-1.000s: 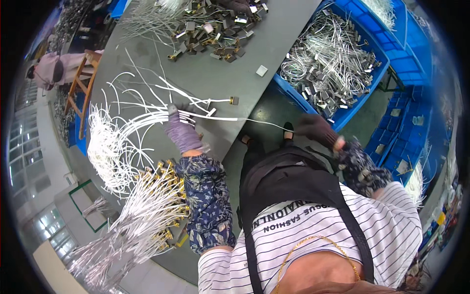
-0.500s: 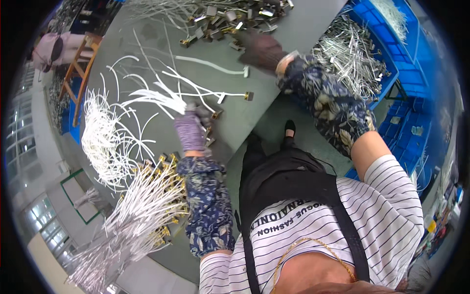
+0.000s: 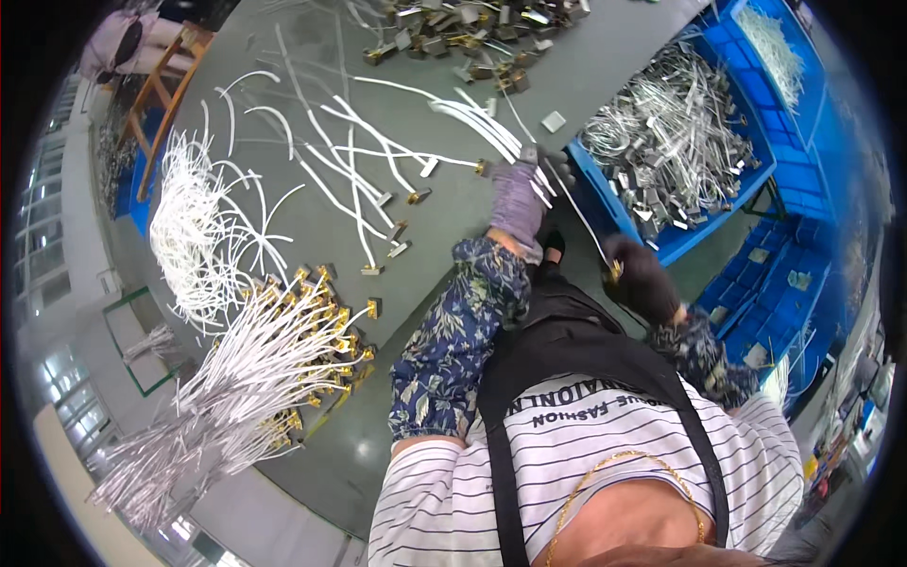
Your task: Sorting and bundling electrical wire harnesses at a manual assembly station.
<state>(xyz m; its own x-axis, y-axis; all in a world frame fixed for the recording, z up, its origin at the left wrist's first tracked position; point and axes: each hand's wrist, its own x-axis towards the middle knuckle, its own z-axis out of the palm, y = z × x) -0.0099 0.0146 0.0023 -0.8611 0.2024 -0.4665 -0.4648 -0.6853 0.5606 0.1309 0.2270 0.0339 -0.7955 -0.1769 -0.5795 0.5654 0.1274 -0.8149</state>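
Observation:
My left hand (image 3: 518, 200), in a purple-grey glove, is closed around a small bunch of white tubes (image 3: 477, 123) above the table's edge. My right hand (image 3: 650, 285), in a dark glove, is closed at a small gold-coloured metal end piece (image 3: 616, 270). From that piece a thin pale wire (image 3: 584, 215) runs up to the left hand's fingers. Left of my hands, several white tubed wires with small metal blocks (image 3: 413, 197) lie loose on the grey table (image 3: 439, 222). A lone silver block (image 3: 553, 122) rests near the table's edge.
A pile of metal blocks (image 3: 472, 33) covers the far table. At left lie a heap of white tubes (image 3: 194, 236) and a stack of white wires with gold ends (image 3: 255, 364). A blue bin (image 3: 605, 194) of silver-ended wires stands at right, beside blue crates (image 3: 756, 269).
My left hand has moved right with white tubes in it. My right hand has come back from the far block pile toward my body, and a wire now stretches between both hands.

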